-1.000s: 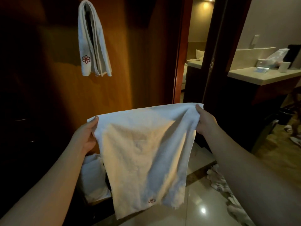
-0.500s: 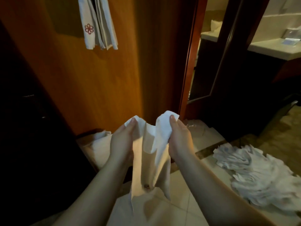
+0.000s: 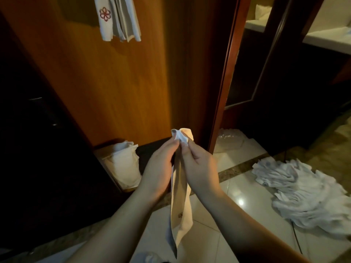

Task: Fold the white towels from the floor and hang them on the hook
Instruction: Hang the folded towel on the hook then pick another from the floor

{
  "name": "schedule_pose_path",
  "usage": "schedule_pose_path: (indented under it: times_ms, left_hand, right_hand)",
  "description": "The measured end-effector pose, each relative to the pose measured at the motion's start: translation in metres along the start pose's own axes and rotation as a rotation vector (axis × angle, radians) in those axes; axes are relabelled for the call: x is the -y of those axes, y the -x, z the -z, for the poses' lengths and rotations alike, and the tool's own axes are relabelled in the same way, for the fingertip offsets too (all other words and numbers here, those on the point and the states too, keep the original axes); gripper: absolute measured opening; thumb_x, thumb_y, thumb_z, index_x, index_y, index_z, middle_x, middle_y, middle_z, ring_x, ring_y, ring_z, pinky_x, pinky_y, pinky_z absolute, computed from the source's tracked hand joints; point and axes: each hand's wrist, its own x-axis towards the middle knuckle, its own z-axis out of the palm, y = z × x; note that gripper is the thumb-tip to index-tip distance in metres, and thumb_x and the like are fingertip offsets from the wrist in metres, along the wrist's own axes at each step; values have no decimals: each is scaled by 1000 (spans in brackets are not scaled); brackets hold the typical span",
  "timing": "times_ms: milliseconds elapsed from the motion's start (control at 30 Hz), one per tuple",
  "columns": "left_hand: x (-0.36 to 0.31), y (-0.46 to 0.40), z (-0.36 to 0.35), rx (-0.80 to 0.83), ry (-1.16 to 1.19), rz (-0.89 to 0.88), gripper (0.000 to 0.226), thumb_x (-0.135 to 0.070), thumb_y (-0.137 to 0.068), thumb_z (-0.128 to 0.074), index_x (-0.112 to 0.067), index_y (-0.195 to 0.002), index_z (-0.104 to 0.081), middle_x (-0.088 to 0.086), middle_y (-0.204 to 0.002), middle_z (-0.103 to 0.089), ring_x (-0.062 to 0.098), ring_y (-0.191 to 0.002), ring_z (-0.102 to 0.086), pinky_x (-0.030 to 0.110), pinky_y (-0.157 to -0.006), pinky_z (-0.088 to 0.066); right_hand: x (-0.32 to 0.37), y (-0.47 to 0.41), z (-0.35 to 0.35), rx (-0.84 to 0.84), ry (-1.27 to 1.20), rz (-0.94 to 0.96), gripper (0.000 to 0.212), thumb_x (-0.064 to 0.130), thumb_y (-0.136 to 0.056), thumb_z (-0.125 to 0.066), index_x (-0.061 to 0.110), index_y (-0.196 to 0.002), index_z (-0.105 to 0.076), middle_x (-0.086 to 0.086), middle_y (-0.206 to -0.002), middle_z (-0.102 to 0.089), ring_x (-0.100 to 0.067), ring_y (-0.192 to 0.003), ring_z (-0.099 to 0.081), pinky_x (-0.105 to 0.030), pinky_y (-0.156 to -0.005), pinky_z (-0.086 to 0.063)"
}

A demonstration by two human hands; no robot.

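Hung towels (image 3: 118, 21) upper left. Left hand (image 3: 158, 168) and right hand (image 3: 199, 168) now brought together, fingers pinching the white towel (image 3: 180, 211), folded in half lengthwise since a second ago; floor pile (image 3: 307, 192) remaining right.

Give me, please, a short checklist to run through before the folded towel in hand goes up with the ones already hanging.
1. Top corners brought together: ok; left hand and right hand pinch them at the top of the towel.
2. Towel halved lengthwise: ok, it hangs as a narrow strip.
3. Lower edges aligned: cannot tell, the bottom tapers unevenly.
4. Room on the hook: cannot tell; only the hung towels show, the hook is out of frame.
5. More towels left: ok, a pile lies on the floor.
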Motion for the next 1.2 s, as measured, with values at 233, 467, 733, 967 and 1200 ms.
schedule_pose_path:
  times_ms: [233, 467, 733, 967, 1200]
  left_hand:
    - [-1, 3, 6, 112, -92, 108, 96, -88, -76, -26, -30, -151, -42, 0, -150, -50, 15, -141, -43, 48, -120, -30]
    - [-16, 0, 10, 211, -100, 104, 76, -75, -82, -20, -39, -145, -41, -22, -146, -43, -21, -122, -37, 14, -96, -23]
    - [-7, -6, 13, 116, -279, -4, 50, -65, -92, -37, -43, -129, -60, -27, -127, -59, -12, -113, -53, 19, -95, -40]
    - [12, -22, 30, -86, -833, -343, 49, -42, -92, -66, -33, -138, -49, -23, -128, -41, -4, -121, -30, 31, -101, -38]
    - [22, -38, 56, 133, -1101, -171, 8, -57, -87, -61, -56, -80, -56, -25, -98, -34, 13, -109, -29, 36, -83, -30]
  right_hand:
    - [-2, 7, 12, 106, 107, 100, 49, 44, -101, -44, 32, -148, -48, 27, -107, -63, 15, -98, -58, -1, -83, -40]
    - [-13, 7, 12, -10, 307, 312, 57, 30, -98, -49, 20, -153, -40, 6, -107, -71, 11, -92, -58, 0, -78, -42]
    - [-19, -9, 21, -105, 182, 248, 17, 26, -107, -45, 35, -100, -58, 21, -81, -62, 3, -69, -61, -9, -57, -42]
    - [-16, -28, 43, -123, 252, 249, 25, 27, -103, -42, 28, -78, -47, 11, -59, -43, -1, -58, -50, -16, -50, -34]
    - [-8, -46, 76, -107, 258, 261, 31, 30, -101, -38, 16, -76, -49, -3, -63, -50, -12, -61, -49, -25, -52, -34]
